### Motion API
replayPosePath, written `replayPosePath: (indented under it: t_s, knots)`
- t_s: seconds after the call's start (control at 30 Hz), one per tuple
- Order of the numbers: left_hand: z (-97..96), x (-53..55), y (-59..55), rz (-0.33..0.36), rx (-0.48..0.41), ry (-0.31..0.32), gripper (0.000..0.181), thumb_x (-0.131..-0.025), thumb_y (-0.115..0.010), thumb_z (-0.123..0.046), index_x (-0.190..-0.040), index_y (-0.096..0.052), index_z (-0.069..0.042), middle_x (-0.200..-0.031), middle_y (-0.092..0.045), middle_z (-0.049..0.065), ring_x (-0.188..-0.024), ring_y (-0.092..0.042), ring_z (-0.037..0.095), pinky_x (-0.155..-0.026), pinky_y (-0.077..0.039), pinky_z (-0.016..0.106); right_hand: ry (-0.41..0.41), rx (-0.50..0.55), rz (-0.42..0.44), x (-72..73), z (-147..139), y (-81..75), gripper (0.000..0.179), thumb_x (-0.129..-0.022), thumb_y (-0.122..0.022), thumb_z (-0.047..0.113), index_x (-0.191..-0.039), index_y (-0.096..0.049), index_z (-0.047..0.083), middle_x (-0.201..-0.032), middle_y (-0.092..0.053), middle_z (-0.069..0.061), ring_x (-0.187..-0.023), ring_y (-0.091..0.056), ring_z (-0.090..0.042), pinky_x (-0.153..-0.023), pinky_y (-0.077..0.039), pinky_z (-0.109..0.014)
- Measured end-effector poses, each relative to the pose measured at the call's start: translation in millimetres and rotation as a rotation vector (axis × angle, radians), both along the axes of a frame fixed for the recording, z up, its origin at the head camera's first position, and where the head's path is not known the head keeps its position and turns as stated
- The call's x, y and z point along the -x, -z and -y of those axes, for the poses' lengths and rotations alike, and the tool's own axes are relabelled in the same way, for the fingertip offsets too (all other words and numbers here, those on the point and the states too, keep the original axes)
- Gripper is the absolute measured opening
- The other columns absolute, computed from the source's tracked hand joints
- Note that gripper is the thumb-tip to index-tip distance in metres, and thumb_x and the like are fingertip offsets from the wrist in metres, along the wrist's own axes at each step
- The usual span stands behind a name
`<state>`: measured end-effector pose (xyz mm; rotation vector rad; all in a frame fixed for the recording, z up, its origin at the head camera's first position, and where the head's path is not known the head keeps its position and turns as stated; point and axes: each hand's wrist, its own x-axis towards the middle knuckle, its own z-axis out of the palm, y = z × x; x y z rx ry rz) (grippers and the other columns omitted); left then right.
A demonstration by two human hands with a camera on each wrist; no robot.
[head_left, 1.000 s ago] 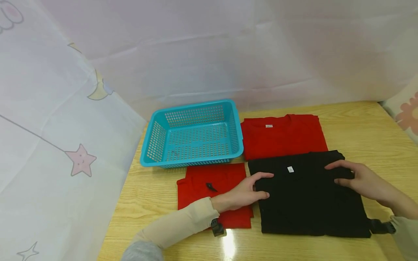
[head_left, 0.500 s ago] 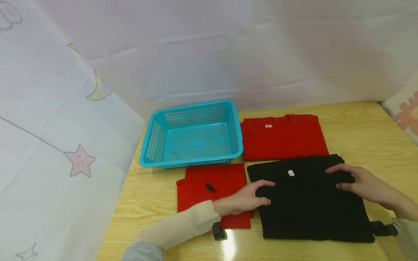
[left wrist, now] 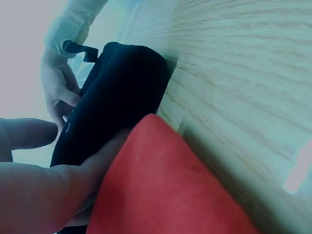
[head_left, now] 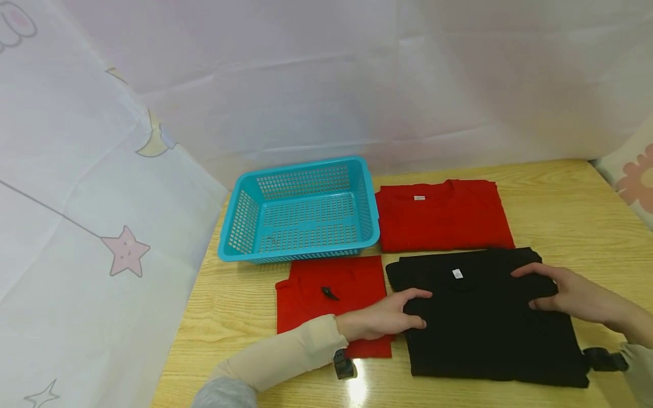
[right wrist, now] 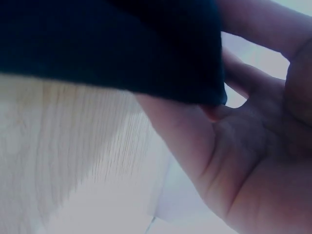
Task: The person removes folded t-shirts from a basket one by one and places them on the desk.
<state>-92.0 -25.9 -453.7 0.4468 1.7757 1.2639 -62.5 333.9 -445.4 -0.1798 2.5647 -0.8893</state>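
Note:
A folded black T-shirt (head_left: 490, 323) with a small white label lies at the right front of the table. My left hand (head_left: 390, 315) holds its left side, thumb and fingers around the edge; in the left wrist view some fingers pass under the black cloth. On the opposite side my right hand (head_left: 576, 292) grips the right edge, and the right wrist view shows the cloth (right wrist: 122, 48) between thumb and fingers. Under my left forearm lies a folded red garment (head_left: 326, 294) with a small black curved mark or piece on it.
A turquoise plastic basket (head_left: 298, 255) with nothing in it stands at the back left. Beside it lies a folded red T-shirt (head_left: 444, 218), just behind the black one. A pale printed sheet (head_left: 326, 85) hangs behind the wooden table (head_left: 229, 317).
The black T-shirt has shifted toward the front of the table and slightly right, with both hands on it. The basket and red garments have stayed in place.

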Motion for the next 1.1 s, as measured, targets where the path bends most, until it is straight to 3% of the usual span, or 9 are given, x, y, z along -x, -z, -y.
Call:
replayPosePath:
  t_s: [0.07,0.2,0.33,0.53,0.73,0.87,1.1]
  knots:
    - [-0.3,-0.7,0.3,0.037,-0.005,-0.006,0.055,-0.091,-0.062,-0.009,-0.141,-0.046,-0.026,-0.139,-0.042,-0.011,-0.114,-0.044,0.005,-0.097,-0.041,0.024,-0.010,-0.007,0.032,0.8,-1.5,-0.2,0.062,-0.079,-0.076,0.018,-0.133,-0.049,0.002,-0.127,-0.055,-0.028,-0.102,-0.055,-0.011,-0.078,-0.049,-0.052]
    - [-0.4,-2.5,-0.2,0.162,-0.046,-0.016,0.056,-0.093,-0.058,-0.004,-0.142,-0.043,-0.024,-0.131,-0.049,-0.005,-0.101,-0.059,0.011,-0.087,-0.053,0.030,-0.028,-0.011,0.085,3.1,-3.6,0.4,0.065,-0.079,-0.076,0.017,-0.134,-0.047,-0.001,-0.127,-0.054,-0.030,-0.106,-0.058,-0.029,-0.079,-0.050,-0.050]
    - [0.0,-4.2,-0.8,0.275,-0.078,-0.025,0.056,-0.094,-0.055,0.000,-0.143,-0.039,-0.023,-0.116,-0.061,0.002,-0.092,-0.070,0.028,-0.075,-0.059,0.044,-0.053,-0.014,0.086,3.7,-4.7,2.9,0.065,-0.077,-0.076,0.016,-0.134,-0.048,-0.001,-0.125,-0.056,-0.028,-0.102,-0.057,-0.014,-0.079,-0.050,-0.048]
    - [-0.9,-5.7,0.2,0.312,-0.070,-0.031,0.056,-0.094,-0.054,0.001,-0.140,-0.040,-0.027,-0.109,-0.065,0.002,-0.095,-0.070,0.035,-0.071,-0.059,0.047,-0.088,-0.017,0.064,3.4,-6.5,4.7,0.062,-0.077,-0.075,0.015,-0.131,-0.050,-0.002,-0.121,-0.061,-0.022,-0.092,-0.051,0.010,-0.073,-0.049,-0.028]
    - [-2.7,-6.8,1.2,0.334,-0.079,-0.046,0.056,-0.094,-0.054,0.003,-0.139,-0.040,-0.026,-0.114,-0.062,0.003,-0.097,-0.069,0.036,-0.071,-0.057,0.053,-0.096,-0.024,0.071,3.7,-6.8,4.4,0.062,-0.076,-0.076,0.014,-0.130,-0.051,-0.003,-0.120,-0.061,-0.023,-0.094,-0.050,0.008,-0.073,-0.048,-0.028]
    - [-3.2,-7.5,0.8,0.359,-0.076,-0.052,0.056,-0.094,-0.053,0.004,-0.138,-0.039,-0.027,-0.114,-0.060,0.003,-0.097,-0.069,0.036,-0.071,-0.055,0.056,-0.108,-0.006,0.084,3.8,-7.2,4.5,0.062,-0.075,-0.075,0.012,-0.130,-0.051,-0.004,-0.120,-0.061,-0.023,-0.092,-0.048,0.014,-0.071,-0.046,-0.021]
    - [-3.3,-8.7,-1.5,0.367,-0.030,-0.024,0.056,-0.095,-0.053,0.001,-0.139,-0.038,-0.029,-0.123,-0.052,0.005,-0.096,-0.069,0.037,-0.074,-0.055,0.055,-0.142,0.010,0.082,3.9,-9.5,4.9,0.061,-0.075,-0.075,0.011,-0.128,-0.051,-0.007,-0.119,-0.062,-0.022,-0.091,-0.045,0.017,-0.069,-0.043,-0.016]
